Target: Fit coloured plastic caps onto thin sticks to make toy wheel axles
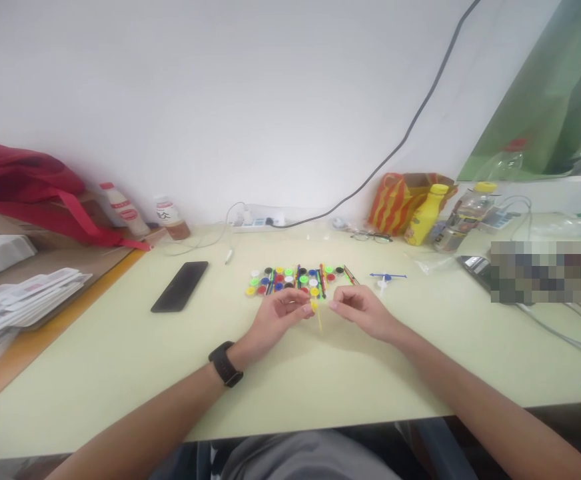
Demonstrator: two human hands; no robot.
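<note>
Between the thumb and fingers of my left hand (286, 312) is a small yellow plastic piece (314, 305), with a thin yellow stick (320, 325) pointing down from it. My right hand (363, 310) is pinched closed just to the right of that piece; a tiny whitish spot shows at its fingertips, too small to name. Beyond both hands lie rows of small round coloured discs (276, 280) with thin coloured sticks (322, 280) among them. Off to the right rests a blue stick with a white piece (383, 281).
A black phone (180, 287) lies left of the discs. Bottles (125, 210), a power strip (258, 223), glasses (370, 236), a striped bag (393, 200) and a yellow bottle (424, 217) line the wall side. White stacked items (35, 300) occupy the left; cables (565, 333) the right.
</note>
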